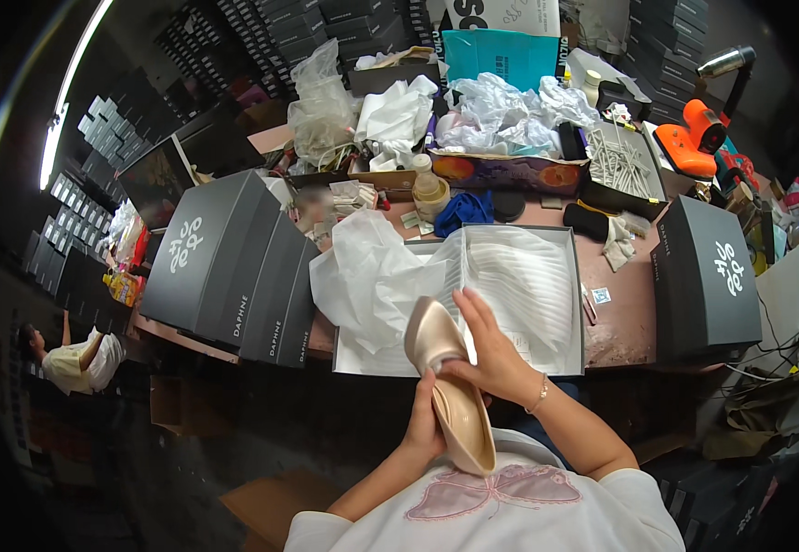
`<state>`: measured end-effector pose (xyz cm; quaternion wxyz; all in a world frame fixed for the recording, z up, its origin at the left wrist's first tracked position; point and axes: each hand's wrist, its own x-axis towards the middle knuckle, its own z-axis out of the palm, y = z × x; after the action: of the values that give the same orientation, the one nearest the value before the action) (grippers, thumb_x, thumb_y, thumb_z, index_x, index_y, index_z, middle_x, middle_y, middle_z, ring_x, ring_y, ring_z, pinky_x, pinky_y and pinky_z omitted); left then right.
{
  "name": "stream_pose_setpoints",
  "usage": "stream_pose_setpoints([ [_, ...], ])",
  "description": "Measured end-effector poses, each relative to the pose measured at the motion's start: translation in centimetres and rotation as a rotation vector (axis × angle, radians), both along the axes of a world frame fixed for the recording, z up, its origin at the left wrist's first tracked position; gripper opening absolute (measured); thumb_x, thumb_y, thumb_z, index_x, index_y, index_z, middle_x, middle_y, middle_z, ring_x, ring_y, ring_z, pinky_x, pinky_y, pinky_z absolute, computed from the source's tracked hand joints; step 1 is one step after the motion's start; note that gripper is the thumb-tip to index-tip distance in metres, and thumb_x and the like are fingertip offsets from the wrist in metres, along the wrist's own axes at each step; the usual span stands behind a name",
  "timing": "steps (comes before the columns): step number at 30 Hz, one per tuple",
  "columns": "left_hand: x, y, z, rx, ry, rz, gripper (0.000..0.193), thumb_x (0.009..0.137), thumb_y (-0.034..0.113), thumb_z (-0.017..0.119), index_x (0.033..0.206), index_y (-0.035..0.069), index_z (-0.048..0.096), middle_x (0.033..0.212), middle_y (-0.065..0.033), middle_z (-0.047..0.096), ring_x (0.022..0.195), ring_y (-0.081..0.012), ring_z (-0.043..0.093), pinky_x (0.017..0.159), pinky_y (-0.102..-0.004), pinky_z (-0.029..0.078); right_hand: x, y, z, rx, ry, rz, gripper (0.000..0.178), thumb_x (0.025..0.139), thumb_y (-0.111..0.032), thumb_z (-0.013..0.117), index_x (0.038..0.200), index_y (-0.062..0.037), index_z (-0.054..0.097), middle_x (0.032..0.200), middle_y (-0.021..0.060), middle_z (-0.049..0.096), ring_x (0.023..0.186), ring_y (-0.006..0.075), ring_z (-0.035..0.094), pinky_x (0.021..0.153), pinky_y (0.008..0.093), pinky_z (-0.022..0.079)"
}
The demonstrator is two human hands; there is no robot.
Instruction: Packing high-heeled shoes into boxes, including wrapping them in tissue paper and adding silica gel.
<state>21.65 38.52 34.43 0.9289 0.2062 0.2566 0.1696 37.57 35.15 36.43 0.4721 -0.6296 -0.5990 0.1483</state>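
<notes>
A champagne-coloured, pointed-toe pump [464, 423] is held over my lap in front of the table, its toe up toward an open shoe box and its heel end toward me. My left hand [425, 419] is closed around the shoe's left side, the thumb at the opening. My right hand [491, 354] lies beside the toe with its fingers stretched out and its thumb touching the front of the opening. Just beyond both hands is the grey open shoe box [577, 304], holding striped white padding [519, 285]. White tissue paper [372, 276] spills over its left half.
Closed dark shoe boxes [216, 267] stand at the left, and another dark box [707, 285] at the right. Behind are a bottle [430, 193], a blue cloth [462, 214], a tray of white sticks [616, 161] and an orange tool [694, 143]. Another person [73, 359] is far left.
</notes>
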Motion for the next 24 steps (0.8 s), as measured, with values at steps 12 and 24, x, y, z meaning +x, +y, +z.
stream_pose_setpoints([
  [12,1.2,12.4,2.1,0.335,0.075,-0.087,0.071,0.091,0.062,0.047,0.125,0.001,0.048,0.113,-0.0148,0.06,0.097,-0.0276,0.064,0.078,-0.0395,0.056,6.9,0.3,-0.5,-0.247,-0.235,-0.095,0.097,0.074,-0.027,0.078,0.15,-0.0106,0.02,0.141,0.026,0.038,0.129,0.0411,0.041,0.105,0.0419,0.036],
  [24,10.4,6.4,-5.7,1.153,0.29,-0.117,0.073,0.09,0.028,0.065,0.143,-0.007,0.029,0.144,-0.0242,0.037,0.135,-0.0322,0.037,0.112,-0.0406,0.028,15.0,-7.3,-8.4,0.444,1.068,-0.852,0.013,0.096,-0.007,0.049,0.098,-0.002,0.061,0.092,0.0052,0.063,0.088,0.0128,0.062,0.076,0.0267,0.051],
])
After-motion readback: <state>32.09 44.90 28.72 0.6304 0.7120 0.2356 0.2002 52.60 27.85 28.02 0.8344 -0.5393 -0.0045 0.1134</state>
